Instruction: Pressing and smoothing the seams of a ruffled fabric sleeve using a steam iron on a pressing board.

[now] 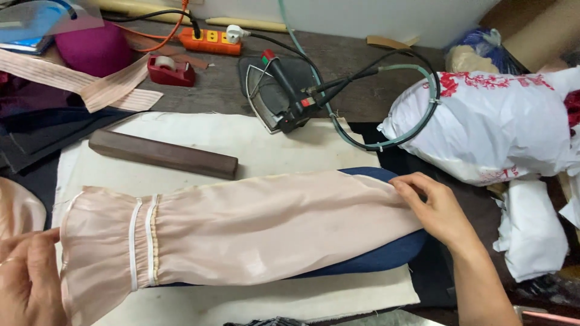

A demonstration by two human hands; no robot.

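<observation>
1. The pink sleeve (241,232) lies across the blue pressing pad (386,253) on the white cloth (199,136); the wooden block (163,154) at 11 o'clock stays apart, leaving free cloth.
2. The right hand (438,208) rests on the sleeve's 3 o'clock end, fingers (406,188) slightly bent, pressing.
3. The left hand (27,281) seems to pinch the ruffled cuff at 9 o'clock.

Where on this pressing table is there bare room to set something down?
Bare cream cloth lies between the wooden block, the iron and the pink sleeve; a narrower strip runs below the sleeve. The right side is crowded with plastic bags, the back left with fabric strips.
</observation>
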